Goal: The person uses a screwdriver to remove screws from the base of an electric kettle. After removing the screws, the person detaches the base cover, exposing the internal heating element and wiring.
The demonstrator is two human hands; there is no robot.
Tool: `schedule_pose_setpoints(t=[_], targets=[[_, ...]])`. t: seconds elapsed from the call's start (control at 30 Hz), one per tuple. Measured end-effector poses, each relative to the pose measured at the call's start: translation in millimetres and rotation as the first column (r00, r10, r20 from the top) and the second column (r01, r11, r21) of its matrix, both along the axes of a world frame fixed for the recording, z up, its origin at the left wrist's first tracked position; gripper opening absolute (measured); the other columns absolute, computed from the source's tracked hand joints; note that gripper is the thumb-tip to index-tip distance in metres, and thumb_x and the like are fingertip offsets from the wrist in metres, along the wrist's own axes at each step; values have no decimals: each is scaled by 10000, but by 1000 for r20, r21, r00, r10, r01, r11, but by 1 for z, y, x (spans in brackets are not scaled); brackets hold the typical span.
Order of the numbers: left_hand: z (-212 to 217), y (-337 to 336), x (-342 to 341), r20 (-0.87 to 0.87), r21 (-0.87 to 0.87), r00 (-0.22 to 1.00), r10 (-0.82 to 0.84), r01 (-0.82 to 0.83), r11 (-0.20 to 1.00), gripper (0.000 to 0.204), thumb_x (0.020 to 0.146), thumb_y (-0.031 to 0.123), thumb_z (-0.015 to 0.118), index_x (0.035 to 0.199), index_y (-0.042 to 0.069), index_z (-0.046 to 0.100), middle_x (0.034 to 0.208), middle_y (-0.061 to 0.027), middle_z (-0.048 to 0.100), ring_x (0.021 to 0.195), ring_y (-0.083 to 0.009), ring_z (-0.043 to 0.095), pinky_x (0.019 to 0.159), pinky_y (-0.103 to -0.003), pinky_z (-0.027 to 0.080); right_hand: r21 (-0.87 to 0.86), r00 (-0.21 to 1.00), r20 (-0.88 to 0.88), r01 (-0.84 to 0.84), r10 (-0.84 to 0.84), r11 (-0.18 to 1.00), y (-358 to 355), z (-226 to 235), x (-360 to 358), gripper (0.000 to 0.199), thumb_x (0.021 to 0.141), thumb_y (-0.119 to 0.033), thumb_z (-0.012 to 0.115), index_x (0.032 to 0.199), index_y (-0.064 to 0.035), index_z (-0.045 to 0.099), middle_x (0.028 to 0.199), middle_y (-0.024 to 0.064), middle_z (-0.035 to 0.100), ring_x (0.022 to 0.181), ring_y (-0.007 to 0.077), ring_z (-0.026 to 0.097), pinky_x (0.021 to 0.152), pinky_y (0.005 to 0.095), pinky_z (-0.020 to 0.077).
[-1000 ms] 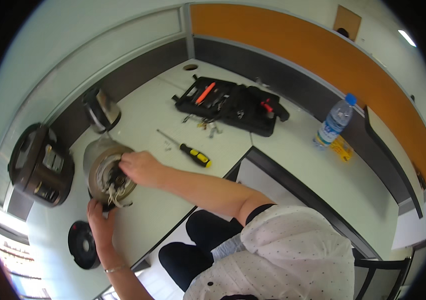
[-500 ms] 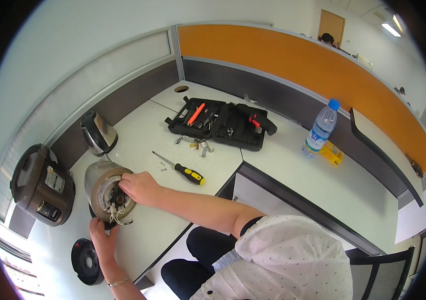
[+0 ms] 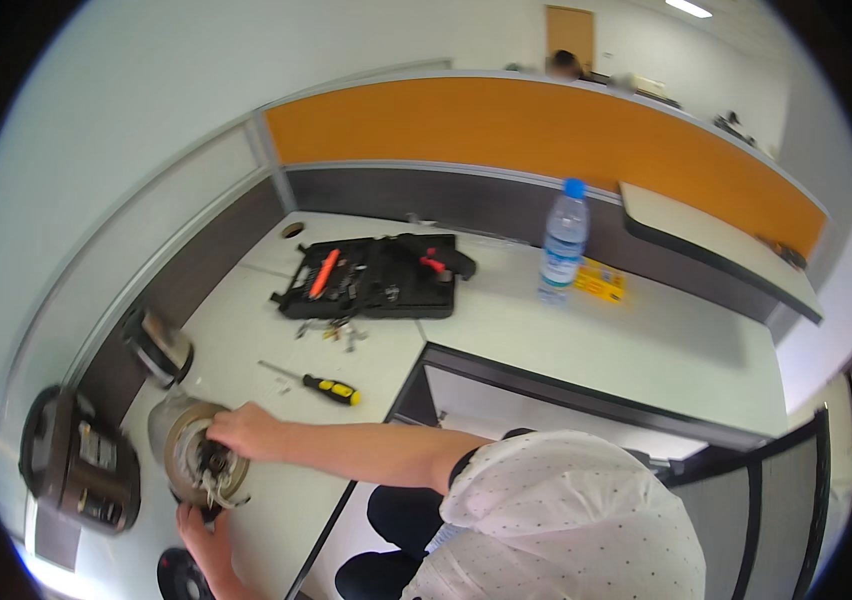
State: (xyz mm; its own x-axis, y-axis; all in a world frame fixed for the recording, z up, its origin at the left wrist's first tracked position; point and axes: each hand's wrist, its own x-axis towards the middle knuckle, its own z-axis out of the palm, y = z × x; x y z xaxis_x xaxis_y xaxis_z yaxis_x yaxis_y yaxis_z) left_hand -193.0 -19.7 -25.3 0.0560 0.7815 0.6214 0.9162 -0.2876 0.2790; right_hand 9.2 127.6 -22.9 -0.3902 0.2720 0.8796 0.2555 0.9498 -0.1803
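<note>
An electric kettle (image 3: 158, 428) lies on its side on the white desk, with its opened underside turned toward me. White wires and dark parts show inside the pale round rim. My right hand (image 3: 246, 432) is closed at the upper edge of that opening, fingertips reaching just inside and partly hidden. Below it, my left hand (image 3: 204, 540) grips the kettle's black handle (image 3: 211, 513), mostly covered by the fingers. Beside the left wrist rests a round black base cover (image 3: 178, 575). A black-and-yellow screwdriver (image 3: 331, 388) lies to the right of the kettle.
A brown rice cooker (image 3: 81, 460) and a second kettle (image 3: 158, 347) stand at the left. Farther back are small loose parts (image 3: 341, 330) and an open black tool case (image 3: 371, 285) with a drill (image 3: 441, 258). A water bottle (image 3: 564, 245) and yellow box (image 3: 599, 282) stand right.
My view has tilted and shifted, so the desk items appear lower and farther left. Both hands keep their places on the kettle.
</note>
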Motion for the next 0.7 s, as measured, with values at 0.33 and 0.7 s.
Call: schedule_pose_setpoints(t=[0.33, 0.7], targets=[[4, -3, 2, 10, -118, 997, 72, -70, 990, 382, 666, 103, 711, 922, -83, 496, 960, -214, 492, 916, -414, 456, 777, -463, 383, -155, 971, -235, -86, 48, 984, -10, 4, -1, 84, 775, -129, 633, 833, -104, 576, 746, 62, 549, 623, 279, 571, 530, 378, 463], [-15, -2, -19, -33, -67, 997, 64, -66, 996, 409, 679, 148, 713, 932, -81, 487, 979, -221, 485, 924, -419, 458, 790, -467, 394, -222, 961, -267, -136, 74, 966, -12, -1, -7, 83, 782, -113, 630, 846, -102, 579, 756, 68, 550, 650, 293, 575, 546, 387, 466]])
